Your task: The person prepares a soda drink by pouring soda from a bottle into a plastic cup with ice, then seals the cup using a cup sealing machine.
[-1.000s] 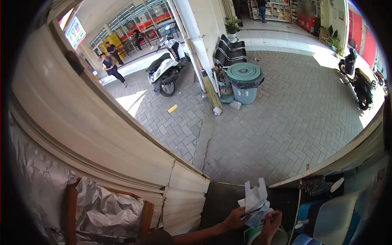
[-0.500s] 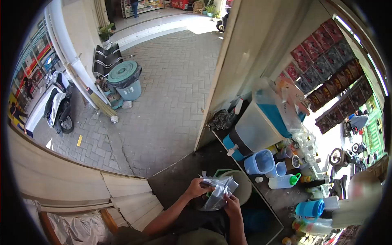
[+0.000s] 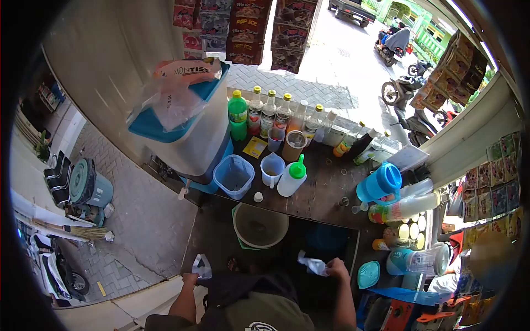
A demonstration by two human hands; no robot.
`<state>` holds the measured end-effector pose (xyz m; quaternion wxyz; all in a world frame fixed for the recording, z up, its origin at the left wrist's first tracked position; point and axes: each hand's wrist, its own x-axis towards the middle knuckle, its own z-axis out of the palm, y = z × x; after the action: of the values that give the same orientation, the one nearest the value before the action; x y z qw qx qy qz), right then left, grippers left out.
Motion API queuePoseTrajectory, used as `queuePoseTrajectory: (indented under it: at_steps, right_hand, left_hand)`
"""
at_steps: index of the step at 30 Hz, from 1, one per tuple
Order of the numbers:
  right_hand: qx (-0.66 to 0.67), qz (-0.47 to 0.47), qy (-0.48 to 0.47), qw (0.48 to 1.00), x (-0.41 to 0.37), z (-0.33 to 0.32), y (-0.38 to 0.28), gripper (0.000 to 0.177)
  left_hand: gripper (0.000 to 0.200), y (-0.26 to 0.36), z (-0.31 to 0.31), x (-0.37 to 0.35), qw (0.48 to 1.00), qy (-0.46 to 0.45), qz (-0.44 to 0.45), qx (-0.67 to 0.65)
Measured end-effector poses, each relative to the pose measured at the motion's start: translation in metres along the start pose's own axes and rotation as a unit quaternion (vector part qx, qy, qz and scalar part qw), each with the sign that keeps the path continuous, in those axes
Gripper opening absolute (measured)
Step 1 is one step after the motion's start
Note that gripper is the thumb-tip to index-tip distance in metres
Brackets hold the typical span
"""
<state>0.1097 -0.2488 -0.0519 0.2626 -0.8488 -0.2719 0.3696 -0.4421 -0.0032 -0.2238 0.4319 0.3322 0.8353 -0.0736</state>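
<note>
Low at the left, my left hand [image 3: 189,278] is closed on a whitish plastic piece [image 3: 203,266] that sticks up beyond the fingers. My right hand [image 3: 337,268] grips another whitish plastic piece [image 3: 313,264], which hangs out to its left. The two hands are wide apart, one on each side of my body. Between and beyond them, below the counter, stands a round pale bucket [image 3: 260,226].
On the dark counter [image 3: 326,187] stand a large water container [image 3: 193,138], a blue square tub [image 3: 234,176], a green-capped bottle [image 3: 292,177], a blue jug [image 3: 380,183] and several syrup bottles. A teal basket [image 3: 369,274] lies right of my right hand.
The view has turned right towards the counter. My hands, earlier together on one silvery plastic piece, are now far apart, each with a piece of plastic.
</note>
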Motion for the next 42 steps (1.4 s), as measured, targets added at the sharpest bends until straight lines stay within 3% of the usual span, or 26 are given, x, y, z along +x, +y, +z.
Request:
queuePoseTrajectory:
  at_steps: [1,2,3,4,5,6,7,8,9,11,12,14,15,17,19,21,23,25,26,27,28,30,31,33,37,42]
  right_hand:
    - [-0.13,0.183,-0.076,0.971,0.0,0.015,0.015,0.025]
    - [0.247,0.172,-0.084,0.95,0.009,0.035,0.062,0.022]
    - [0.589,0.14,-0.085,0.791,0.02,0.053,0.1,0.021]
    - [0.596,0.142,-0.093,0.785,0.023,0.049,0.095,0.021]
    - [0.364,0.18,-0.089,0.91,0.027,0.038,0.082,0.022]
    - [0.105,0.197,-0.078,0.972,0.03,0.021,0.052,0.023]
    - [-0.16,0.196,-0.058,0.966,0.033,0.009,0.027,0.025]
    - [-0.136,0.14,-0.015,0.981,0.037,0.004,0.008,0.028]
    - [-0.131,0.14,-0.018,0.981,0.044,-0.002,-0.01,0.028]
    - [-0.175,0.013,-0.013,0.984,0.051,-0.012,-0.048,0.028]
    - [-0.162,-0.015,-0.049,0.985,0.052,-0.019,-0.07,0.027]
    - [-0.115,-0.072,-0.123,0.983,0.059,-0.025,-0.099,0.027]
    - [-0.076,-0.103,-0.161,0.979,0.064,-0.022,-0.107,0.027]
    - [0.041,-0.152,-0.181,0.971,0.065,-0.022,-0.124,0.029]
    - [0.116,-0.192,-0.135,0.965,0.07,-0.015,-0.116,0.022]
    - [0.26,-0.163,-0.195,0.931,0.069,-0.02,-0.106,0.021]
    - [0.394,-0.133,-0.226,0.881,0.058,-0.038,-0.094,0.025]
    - [0.495,0.017,-0.077,0.865,0.049,-0.031,-0.054,0.024]
    - [0.487,0.06,0.066,0.869,0.049,-0.02,-0.023,0.022]
    - [0.292,0.102,0.193,0.931,0.032,-0.02,-0.004,0.02]
    - [0.078,0.141,0.302,0.94,0.017,-0.022,0.014,0.019]
    - [-0.079,0.193,0.371,0.905,-0.013,-0.015,0.055,0.025]
    - [-0.09,0.235,0.433,0.865,-0.021,-0.01,0.067,0.03]
    - [-0.179,0.309,0.414,0.837,-0.037,-0.011,0.078,0.036]
    - [-0.238,0.286,0.4,0.838,-0.041,0.008,0.103,0.033]
    - [-0.291,0.251,0.427,0.819,-0.034,0.014,0.098,0.025]
  left_hand:
    - [0.039,0.009,0.007,0.001,0.995,0.025,0.047,0.089]
    - [0.046,0.017,0.014,-0.003,0.979,0.051,0.091,0.173]
    - [0.042,0.032,0.024,-0.021,0.968,0.072,0.104,0.218]
    - [0.039,0.051,0.034,-0.04,0.952,0.096,0.114,0.268]
    - [0.039,0.082,0.036,-0.081,0.94,0.086,0.141,0.298]
    - [0.04,0.117,0.038,-0.128,0.927,0.077,0.167,0.327]
    - [0.038,0.146,0.045,-0.158,0.907,0.067,0.211,0.358]
    - [0.034,0.155,0.061,-0.151,0.901,0.033,0.28,0.33]
    - [0.031,0.159,0.076,-0.153,0.866,0.053,0.422,0.262]
    - [0.027,0.195,0.099,-0.196,0.872,-0.019,0.459,0.169]
    - [0.024,0.214,0.109,-0.218,0.841,-0.087,0.52,0.12]
    - [0.015,0.253,0.119,-0.286,0.828,-0.208,0.515,0.077]
    - [0.015,0.263,0.13,-0.303,0.823,-0.215,0.519,0.084]
    - [0.012,0.28,0.148,-0.324,0.624,-0.178,0.759,0.044]
    - [0.012,0.29,0.157,-0.333,0.606,-0.227,0.762,0.022]
    - [0.012,0.298,0.162,-0.337,0.584,-0.292,0.758,0.005]
    - [0.016,0.306,0.159,-0.338,0.675,-0.366,0.638,0.06]
    - [0.023,0.316,0.163,-0.34,0.719,-0.325,0.604,0.115]
    - [0.028,0.319,0.168,-0.319,0.701,-0.295,0.626,0.173]
    - [0.031,0.321,0.169,-0.307,0.705,-0.276,0.616,0.217]
    - [0.031,0.324,0.167,-0.297,0.701,-0.274,0.607,0.256]
    - [0.032,0.318,0.17,-0.245,0.722,-0.322,0.558,0.253]
    - [0.032,0.312,0.167,-0.222,0.742,-0.33,0.532,0.238]
    - [0.03,0.295,0.156,-0.166,0.793,-0.299,0.487,0.209]
    - [0.028,0.239,0.102,-0.095,0.893,-0.186,0.379,0.159]
    - [0.023,0.17,0.037,-0.03,0.939,-0.177,0.27,0.117]
